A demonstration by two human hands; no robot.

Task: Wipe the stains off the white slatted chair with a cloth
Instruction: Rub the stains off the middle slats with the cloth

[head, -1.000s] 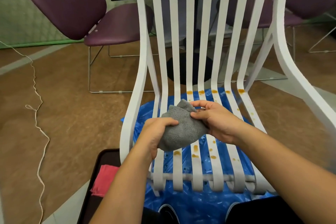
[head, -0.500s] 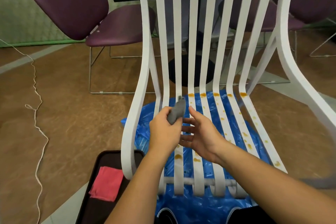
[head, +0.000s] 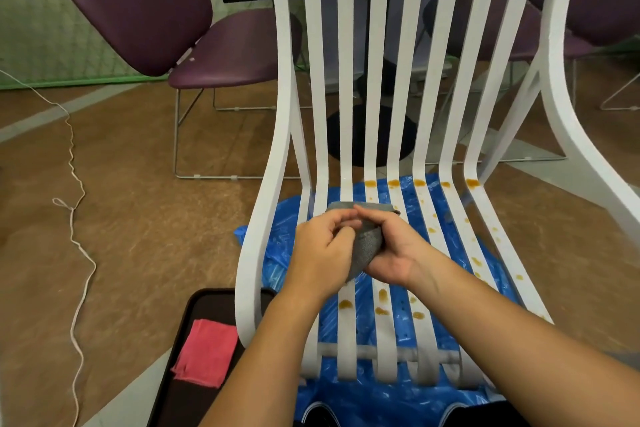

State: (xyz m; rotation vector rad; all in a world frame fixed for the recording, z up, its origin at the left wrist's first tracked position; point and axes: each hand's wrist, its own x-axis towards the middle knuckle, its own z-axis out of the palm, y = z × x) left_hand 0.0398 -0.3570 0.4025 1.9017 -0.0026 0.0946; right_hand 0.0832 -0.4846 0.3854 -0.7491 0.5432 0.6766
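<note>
Grey cloth (head: 365, 246), bunched, largely hidden; left hand (head: 322, 253) and right hand (head: 398, 253) fingers both grip it.

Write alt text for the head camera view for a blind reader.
A left hand and right hand hold a bunched grey cloth over the seat of a white slatted chair dotted with orange stains. A blue plastic sheet lies beneath it; a pink cloth rests on a dark tray.

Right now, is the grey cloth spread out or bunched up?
Bunched up. The grey cloth is wadded between the left hand and right hand, both gripping it; no flat sheet shows.
</note>
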